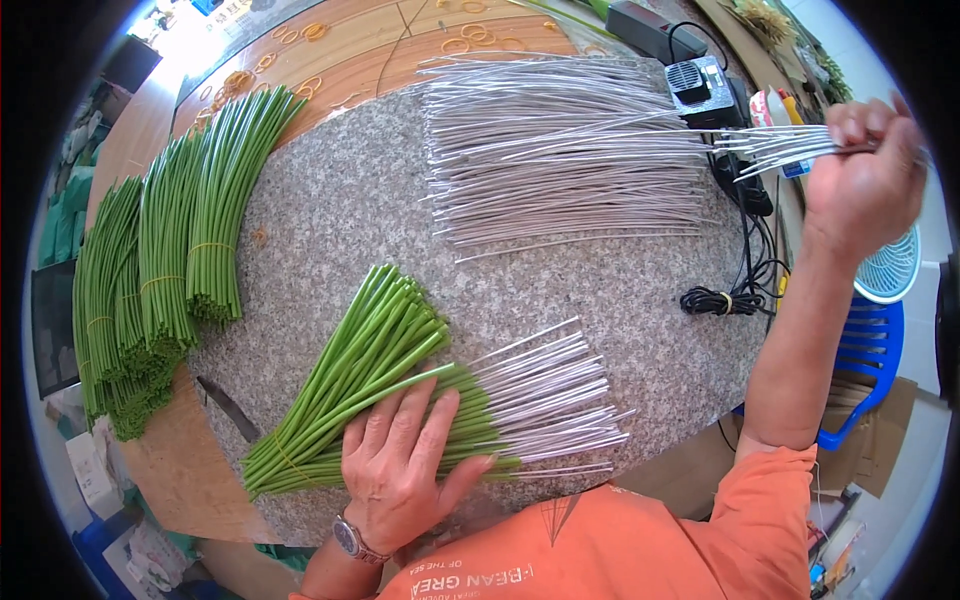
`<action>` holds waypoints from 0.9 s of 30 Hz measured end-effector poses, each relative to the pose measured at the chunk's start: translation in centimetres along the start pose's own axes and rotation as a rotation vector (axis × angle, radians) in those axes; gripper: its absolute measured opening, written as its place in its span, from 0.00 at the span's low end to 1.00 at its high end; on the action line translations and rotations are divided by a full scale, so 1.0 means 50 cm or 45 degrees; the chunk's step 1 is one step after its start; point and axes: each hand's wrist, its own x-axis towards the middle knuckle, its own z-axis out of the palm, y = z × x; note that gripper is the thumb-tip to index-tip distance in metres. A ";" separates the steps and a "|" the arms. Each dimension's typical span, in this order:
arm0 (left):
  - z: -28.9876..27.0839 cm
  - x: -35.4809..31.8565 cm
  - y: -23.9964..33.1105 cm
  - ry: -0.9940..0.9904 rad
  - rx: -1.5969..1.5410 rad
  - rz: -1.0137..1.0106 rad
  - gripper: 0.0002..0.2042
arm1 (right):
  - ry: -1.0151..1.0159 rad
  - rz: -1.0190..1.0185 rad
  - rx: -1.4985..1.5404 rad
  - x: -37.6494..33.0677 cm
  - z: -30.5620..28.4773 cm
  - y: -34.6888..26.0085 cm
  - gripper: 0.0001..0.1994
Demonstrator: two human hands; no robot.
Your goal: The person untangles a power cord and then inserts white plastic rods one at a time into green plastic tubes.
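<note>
My left hand, with a watch on its wrist, lies with fingers spread on a fanned bundle of green plastic stems. A rubber band circles the bundle near its lower left end. White wires stick out of the stems on the right side of the fan, while the upper stems show bare ends. Raised at the far right, my right hand is closed around a bunch of white wires, their ends pointing left. Just left of it, a wide layer of loose white wires covers the back of the stone slab.
Several banded green stem bundles lie at the left. A dark blade-like tool rests near the slab's left edge. Rubber bands are scattered at the back. At the right are a power adapter, coiled black cable and a blue chair.
</note>
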 end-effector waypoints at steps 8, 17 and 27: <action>-0.025 0.002 0.000 -0.061 -0.062 0.023 0.37 | -0.180 0.123 0.056 -0.074 -0.007 0.050 0.15; -0.138 0.148 0.052 0.160 -0.208 0.382 0.30 | -0.167 0.223 0.030 -0.083 -0.008 0.032 0.14; 0.030 0.561 0.056 0.325 0.034 0.554 0.11 | -0.214 0.133 -0.007 -0.118 0.001 0.034 0.13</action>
